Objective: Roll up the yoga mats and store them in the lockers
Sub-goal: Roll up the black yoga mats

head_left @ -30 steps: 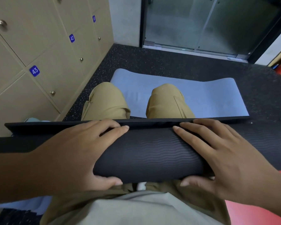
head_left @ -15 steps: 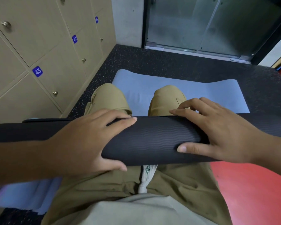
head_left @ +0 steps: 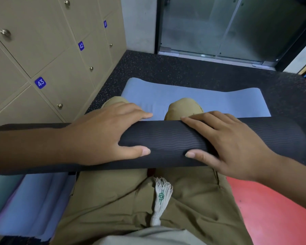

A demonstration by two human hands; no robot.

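Gripping 1 rolled black mat w/ 2 hands: left hand, right hand.

There are two hands, the left hand and the right hand. Yoga mats are three: one black rolled mat, one flat blue mat and one folded blue mat (it is only partly visible). Three locker number tags show: 43, 42, 41. Five locker knobs are visible.

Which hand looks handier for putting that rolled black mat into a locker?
Probably the left hand: the lockers stand on the person's left. Both it and the right hand grip the black mat.
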